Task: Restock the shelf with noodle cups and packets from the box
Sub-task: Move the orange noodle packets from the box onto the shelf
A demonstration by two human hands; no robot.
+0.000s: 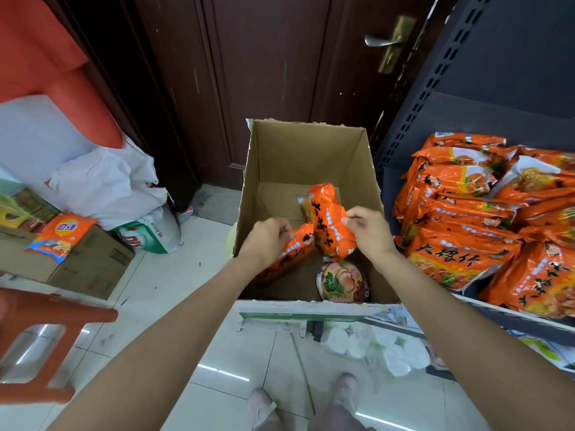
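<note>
While both hands reach into the cardboard box (306, 157) at frame centre, the step in hand looks like lifting packets out. The left hand (267, 241) has its fingers curled around one orange packet (291, 255); the right hand (367, 228) pinches a second packet (329, 225). Next, I judge, both go right onto the shelf (510, 315), beside the packets stacked there (460, 259). One noodle cup (342, 283) lies on the box floor, lower centre.
</note>
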